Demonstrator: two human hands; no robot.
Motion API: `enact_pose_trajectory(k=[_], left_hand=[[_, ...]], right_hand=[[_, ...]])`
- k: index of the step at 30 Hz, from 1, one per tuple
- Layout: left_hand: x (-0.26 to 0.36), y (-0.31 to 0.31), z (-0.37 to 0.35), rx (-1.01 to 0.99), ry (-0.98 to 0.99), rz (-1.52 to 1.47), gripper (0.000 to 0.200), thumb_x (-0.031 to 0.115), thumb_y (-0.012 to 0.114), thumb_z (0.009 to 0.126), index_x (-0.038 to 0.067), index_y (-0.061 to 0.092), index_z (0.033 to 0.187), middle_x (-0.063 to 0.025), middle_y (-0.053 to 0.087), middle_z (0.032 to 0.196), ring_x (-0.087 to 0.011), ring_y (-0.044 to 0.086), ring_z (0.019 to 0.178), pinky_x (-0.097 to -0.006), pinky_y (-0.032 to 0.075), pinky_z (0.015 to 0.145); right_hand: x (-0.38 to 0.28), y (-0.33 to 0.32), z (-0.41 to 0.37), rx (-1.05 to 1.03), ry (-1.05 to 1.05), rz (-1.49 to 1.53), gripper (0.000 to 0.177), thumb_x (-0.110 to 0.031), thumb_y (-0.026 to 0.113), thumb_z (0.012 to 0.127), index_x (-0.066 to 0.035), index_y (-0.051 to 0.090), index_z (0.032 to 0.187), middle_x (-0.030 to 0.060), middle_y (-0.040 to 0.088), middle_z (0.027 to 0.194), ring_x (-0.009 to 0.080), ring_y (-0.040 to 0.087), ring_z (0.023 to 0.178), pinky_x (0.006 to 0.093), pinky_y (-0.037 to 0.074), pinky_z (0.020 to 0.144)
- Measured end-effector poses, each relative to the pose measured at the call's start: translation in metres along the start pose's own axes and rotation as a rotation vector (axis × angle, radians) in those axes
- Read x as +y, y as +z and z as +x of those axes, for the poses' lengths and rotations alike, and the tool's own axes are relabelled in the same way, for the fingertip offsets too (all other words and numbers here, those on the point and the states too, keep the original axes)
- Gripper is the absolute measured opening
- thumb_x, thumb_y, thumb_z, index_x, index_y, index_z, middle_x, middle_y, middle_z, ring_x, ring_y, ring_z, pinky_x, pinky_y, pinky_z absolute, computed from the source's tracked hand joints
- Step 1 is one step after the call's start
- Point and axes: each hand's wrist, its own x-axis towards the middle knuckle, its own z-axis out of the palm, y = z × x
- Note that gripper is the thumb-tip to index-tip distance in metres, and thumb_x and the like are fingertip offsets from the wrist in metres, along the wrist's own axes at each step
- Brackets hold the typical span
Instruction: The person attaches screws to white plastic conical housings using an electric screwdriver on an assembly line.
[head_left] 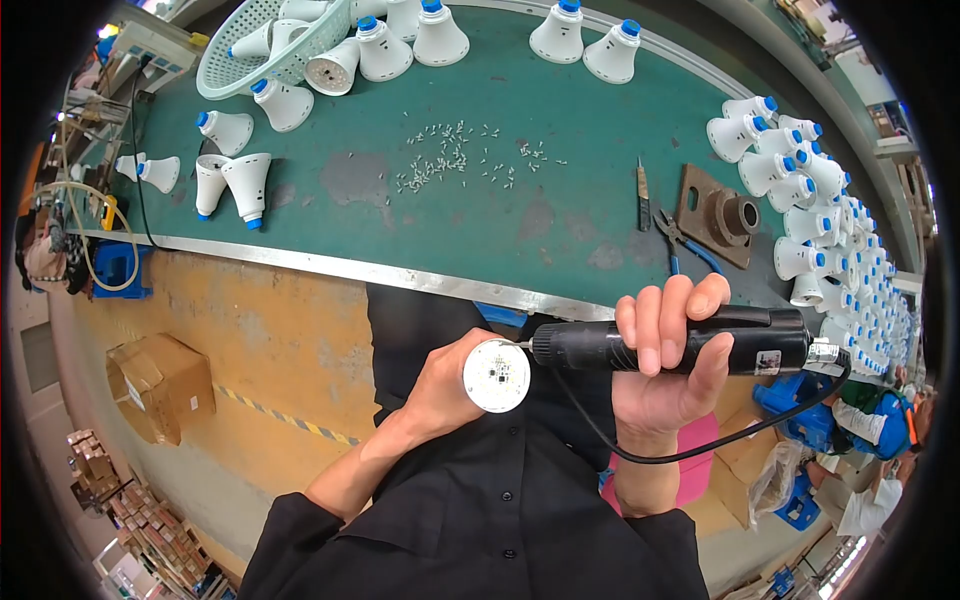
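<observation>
In my left hand (447, 385) is a white lamp housing, its round white face with a small chip board (497, 376) turned up toward the camera. My right hand (672, 365) is wrapped round a black electric screwdriver (590, 346) lying level, its cable looping below. The screwdriver's thin bit reaches the upper edge of the round face; whether a screw is at its tip is too small to tell. Beyond both hands, many small screws (440, 160) lie scattered on the green table (330, 225).
A pale green basket (222, 62) of white housings stands at the back left, with loose housings (283, 105) around it. Right of centre lie a knife (642, 195), pliers (685, 243) and a rusty metal block (718, 215). Many housings (797, 258) crowd the right end. A carton (160, 385) sits on the floor.
</observation>
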Motion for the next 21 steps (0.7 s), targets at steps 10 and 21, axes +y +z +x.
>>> enact_pose_trajectory(k=[10, 21], left_hand=[[0.0046, -0.0010, 0.0004, 0.002, -0.006, 0.007, 0.038, -0.004, 0.078, 0.069, 0.001, 0.064, 0.104, -0.0073, 0.069, 0.092, -0.0184, 0.070, 0.084, -0.0290, 0.054, 0.076], [0.0043, 0.0010, 0.0002, 0.001, 0.029, 0.015, 0.037, -0.004, 0.078, 0.071, 0.002, 0.064, 0.105, -0.0079, 0.069, 0.092, -0.0195, 0.070, 0.083, -0.0297, 0.054, 0.075]], right_hand=[[0.0001, -0.0013, 0.0006, -0.027, -0.003, 0.010, 0.029, -0.036, 0.063, 0.097, -0.011, 0.050, 0.105, -0.0038, 0.046, 0.072, 0.0075, 0.047, 0.061, 0.0263, 0.039, 0.067], [0.0010, -0.0004, 0.0005, -0.013, 0.024, -0.015, 0.029, -0.034, 0.066, 0.095, -0.011, 0.051, 0.103, -0.0033, 0.047, 0.071, 0.0086, 0.048, 0.060, 0.0260, 0.037, 0.063]])
